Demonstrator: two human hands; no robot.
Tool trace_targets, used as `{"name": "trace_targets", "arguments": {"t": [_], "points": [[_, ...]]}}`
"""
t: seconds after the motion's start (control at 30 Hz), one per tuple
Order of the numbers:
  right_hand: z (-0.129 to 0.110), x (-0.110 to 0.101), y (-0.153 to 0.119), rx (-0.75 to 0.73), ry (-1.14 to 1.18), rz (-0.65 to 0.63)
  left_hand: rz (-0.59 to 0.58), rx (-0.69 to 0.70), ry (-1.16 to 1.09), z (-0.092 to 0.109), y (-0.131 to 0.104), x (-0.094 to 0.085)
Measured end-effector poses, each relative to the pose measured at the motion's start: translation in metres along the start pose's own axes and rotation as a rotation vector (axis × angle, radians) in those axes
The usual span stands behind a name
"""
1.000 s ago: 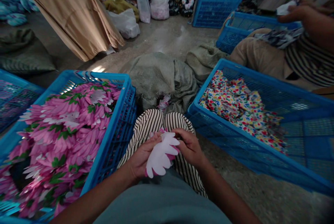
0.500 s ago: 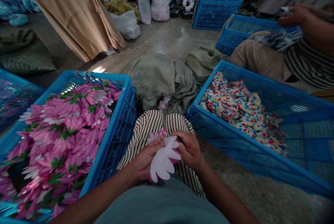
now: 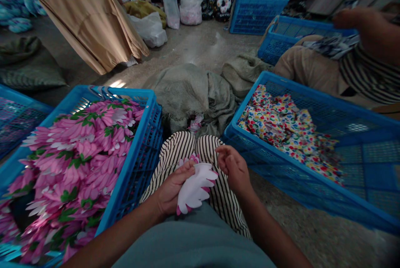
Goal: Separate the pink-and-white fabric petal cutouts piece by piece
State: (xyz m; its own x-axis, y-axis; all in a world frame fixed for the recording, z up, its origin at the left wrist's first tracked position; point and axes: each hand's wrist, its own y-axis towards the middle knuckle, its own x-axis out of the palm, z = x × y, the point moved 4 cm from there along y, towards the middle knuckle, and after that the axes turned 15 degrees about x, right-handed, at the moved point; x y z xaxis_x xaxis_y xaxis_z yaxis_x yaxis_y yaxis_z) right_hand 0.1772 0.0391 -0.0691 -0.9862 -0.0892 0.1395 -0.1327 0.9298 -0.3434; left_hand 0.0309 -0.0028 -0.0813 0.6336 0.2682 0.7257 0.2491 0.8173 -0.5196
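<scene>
My left hand (image 3: 175,186) grips a petal-shaped fabric piece (image 3: 195,186) over my lap. The piece has a white face with a scalloped edge, and pink shows along its rim. Another pink petal piece (image 3: 190,159) lies just beyond my fingers, on the striped trousers (image 3: 181,145). To the right, apart from the fabric, my right hand (image 3: 233,168) is raised with thumb and forefinger close together. Anything between those fingers is too small to make out.
Left of me, a blue crate (image 3: 153,97) is heaped with pink-and-green fabric flowers (image 3: 93,143). At right, another crate (image 3: 231,124) holds colourful printed cloth (image 3: 281,130). Grey sacks (image 3: 184,93) lie ahead. A co-worker's arm (image 3: 371,30) is at upper right.
My right hand has let go of the fabric edge and moved right and slightly up. My left hand keeps the petal piece. The co-worker's arm at right has shifted.
</scene>
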Motion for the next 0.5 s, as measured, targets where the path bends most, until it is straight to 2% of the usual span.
{"name": "trace_targets", "arguments": {"t": [0.1, 0.2, 0.3, 0.4, 0.5], "points": [[0.014, 0.008, -0.001, 0.150, 0.239, -0.116, 0.007, 0.020, -0.008, 0.004, 0.001, 0.003], [0.030, 0.023, -0.008, 0.387, 0.348, -0.263, 0.005, 0.044, 0.002, 0.006, 0.002, 0.006], [0.040, 0.033, -0.016, 0.538, 0.403, -0.323, 0.026, 0.061, 0.043, 0.005, 0.005, 0.003], [0.041, 0.037, -0.018, 0.556, 0.413, -0.319, 0.045, 0.098, 0.124, 0.002, 0.009, -0.003], [0.039, 0.038, -0.016, 0.502, 0.426, -0.297, 0.071, 0.264, 0.324, 0.009, 0.009, -0.007]]}}
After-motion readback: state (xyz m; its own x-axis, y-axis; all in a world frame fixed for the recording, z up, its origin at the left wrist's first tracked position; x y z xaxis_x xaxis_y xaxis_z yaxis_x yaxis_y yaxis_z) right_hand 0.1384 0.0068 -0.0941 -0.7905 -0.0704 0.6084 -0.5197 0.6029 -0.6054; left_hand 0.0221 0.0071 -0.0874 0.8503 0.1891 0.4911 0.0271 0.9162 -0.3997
